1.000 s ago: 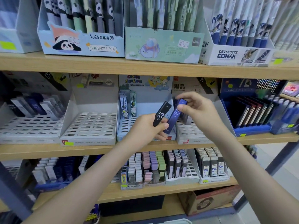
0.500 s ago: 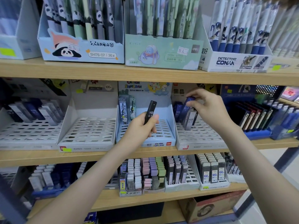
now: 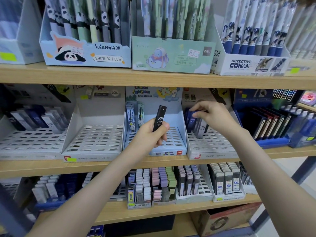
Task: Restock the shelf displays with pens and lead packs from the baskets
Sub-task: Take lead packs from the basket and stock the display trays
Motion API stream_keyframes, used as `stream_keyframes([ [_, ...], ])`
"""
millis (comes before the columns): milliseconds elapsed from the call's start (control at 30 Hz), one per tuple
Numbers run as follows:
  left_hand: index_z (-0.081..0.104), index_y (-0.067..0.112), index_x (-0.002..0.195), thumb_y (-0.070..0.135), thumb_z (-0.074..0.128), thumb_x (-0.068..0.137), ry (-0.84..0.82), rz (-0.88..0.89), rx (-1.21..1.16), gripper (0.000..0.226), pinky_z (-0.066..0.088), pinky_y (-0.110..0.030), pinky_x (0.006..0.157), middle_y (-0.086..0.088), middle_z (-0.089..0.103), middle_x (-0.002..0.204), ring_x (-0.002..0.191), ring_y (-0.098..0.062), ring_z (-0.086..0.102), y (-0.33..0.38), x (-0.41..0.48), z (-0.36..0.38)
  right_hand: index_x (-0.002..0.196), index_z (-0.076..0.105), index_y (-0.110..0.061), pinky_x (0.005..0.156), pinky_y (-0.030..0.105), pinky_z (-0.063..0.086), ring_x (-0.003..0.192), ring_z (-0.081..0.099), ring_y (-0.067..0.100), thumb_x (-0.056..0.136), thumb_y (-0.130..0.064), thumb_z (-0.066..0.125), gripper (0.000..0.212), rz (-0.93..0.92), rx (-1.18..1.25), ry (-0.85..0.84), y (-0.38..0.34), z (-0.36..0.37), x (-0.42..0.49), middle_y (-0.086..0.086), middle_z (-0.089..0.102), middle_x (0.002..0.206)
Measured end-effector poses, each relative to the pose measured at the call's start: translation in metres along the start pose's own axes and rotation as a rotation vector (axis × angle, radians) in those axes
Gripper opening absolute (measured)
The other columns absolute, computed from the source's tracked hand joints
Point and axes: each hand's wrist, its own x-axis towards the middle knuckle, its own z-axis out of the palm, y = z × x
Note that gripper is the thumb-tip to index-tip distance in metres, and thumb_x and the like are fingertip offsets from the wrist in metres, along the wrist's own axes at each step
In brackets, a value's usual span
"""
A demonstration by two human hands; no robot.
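bare slotted tray [image 3: 95,139], shelf board [image 3: 153,79] overhead

One head-worn wide-angle view, facing the shelving square on and tipped a little down, near enough that both outstretched arms reach the middle shelf [image 3: 42,168] crossing the centre of frame. The upper shelf [image 3: 102,76] sits at 12 o'clock, its boxes cropped by the top edge, and the lower shelf [image 3: 119,212] sits at 6 o'clock. Forearms enter from 7 and 5 o'clock, with the left hand [image 3: 150,134] dead centre and the right hand [image 3: 212,115] just off it toward 2 o'clock.
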Motion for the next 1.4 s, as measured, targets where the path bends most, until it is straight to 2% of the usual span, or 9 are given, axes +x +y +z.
stream_keyframes([
  [67, 0.055, 0.015, 0.084, 0.017, 0.051, 0.099, 0.001, 0.005, 0.011, 0.015, 0.037, -0.015, 0.046, 0.009, 0.056, 0.056, 0.047, -0.004, 0.046, -0.001, 0.000, 0.001, 0.105, 0.066, -0.030, 0.092, 0.028, 0.029, 0.110, 0.054, 0.018, 0.096, -0.020, 0.055, 0.017, -0.019, -0.120, -0.001, 0.001, 0.002, 0.002, -0.004, 0.066, 0.109],
  [167, 0.056, 0.013, 0.086, 0.019, 0.049, 0.100, 0.001, 0.015, 0.020, 0.017, 0.037, -0.016, 0.047, 0.010, 0.056, 0.055, 0.048, -0.004, 0.045, -0.001, 0.001, 0.004, 0.120, 0.062, -0.034, 0.081, 0.029, 0.015, 0.120, 0.045, 0.020, 0.101, -0.026, 0.041, 0.029, -0.076, -0.315, 0.008, 0.003, 0.005, 0.002, -0.006, 0.061, 0.116],
  [500, 0.058, 0.014, 0.085, 0.021, 0.044, 0.102, -0.042, -0.012, 0.021, 0.024, 0.036, -0.016, 0.046, 0.009, 0.057, 0.056, 0.046, -0.005, 0.045, 0.000, 0.000, 0.012, 0.144, 0.038, -0.029, 0.092, 0.027, 0.010, 0.132, 0.026, 0.015, 0.101, -0.031, 0.038, 0.043, -0.082, -0.433, -0.062, 0.008, 0.012, -0.010, -0.006, 0.041, 0.146],
  [600, 0.058, 0.013, 0.086, 0.021, 0.043, 0.102, -0.130, -0.050, -0.003, 0.024, 0.035, -0.015, 0.043, 0.008, 0.056, 0.055, 0.044, -0.005, 0.045, 0.002, -0.002, 0.016, 0.137, 0.048, -0.019, 0.089, 0.026, 0.021, 0.119, 0.040, 0.017, 0.097, -0.025, 0.052, 0.040, -0.211, -0.134, 0.158, -0.010, 0.013, -0.027, 0.000, 0.055, 0.129],
  [733, 0.056, 0.020, 0.087, 0.023, 0.043, 0.102, -0.182, -0.012, 0.235, 0.021, 0.039, -0.020, 0.049, 0.010, 0.057, 0.057, 0.048, -0.005, 0.048, 0.003, 0.000, 0.026, 0.107, 0.064, -0.026, 0.076, 0.020, 0.043, 0.081, 0.055, 0.000, 0.089, -0.026, 0.062, 0.018, -0.141, 0.339, -0.035, -0.032, 0.017, -0.047, -0.011, 0.064, 0.091],
  [933, 0.050, 0.017, 0.103, 0.033, 0.045, 0.100, -0.028, 0.164, 0.622, 0.017, 0.039, -0.028, 0.061, 0.001, 0.060, 0.085, 0.076, -0.017, 0.054, -0.001, 0.005, 0.049, 0.101, 0.063, -0.025, 0.075, 0.032, 0.053, 0.077, 0.064, 0.011, 0.090, -0.013, 0.062, 0.016, 0.023, 0.631, 0.080, -0.026, 0.022, -0.062, -0.002, 0.065, 0.080],
  [1100, 0.031, 0.016, 0.148, 0.033, 0.046, 0.099, 0.008, 0.459, 1.019, 0.054, 0.024, -0.038, 0.115, -0.004, 0.035, 0.151, 0.137, -0.020, 0.031, -0.020, 0.015, 0.064, 0.115, 0.052, -0.018, 0.081, 0.030, 0.057, 0.088, 0.069, 0.019, 0.093, -0.014, 0.060, 0.023, 0.202, 0.795, 0.426, 0.007, -0.004, -0.064, 0.008, 0.062, 0.103],
  [1233, 0.039, 0.016, 0.146, 0.042, 0.035, 0.095, -0.042, 0.638, 1.269, 0.058, 0.014, -0.043, 0.115, -0.011, 0.036, 0.153, 0.141, -0.027, 0.032, -0.037, 0.027, 0.070, 0.104, 0.049, -0.029, 0.085, 0.043, 0.056, 0.087, 0.068, 0.020, 0.089, -0.026, 0.065, 0.022, 0.302, 0.620, 0.588, 0.039, -0.012, -0.062, 0.001, 0.064, 0.097],
  [1400, 0.021, 0.025, 0.153, 0.052, 0.012, 0.094, -0.121, 0.545, 1.338, 0.066, -0.003, -0.036, 0.117, -0.006, 0.017, 0.161, 0.149, -0.020, 0.011, -0.044, 0.033, 0.072, 0.110, 0.048, -0.024, 0.071, 0.009, 0.043, 0.083, 0.055, -0.006, 0.091, -0.025, 0.063, 0.024, 0.237, 0.364, 0.547, 0.050, 0.002, -0.053, -0.007, 0.061, 0.096],
])
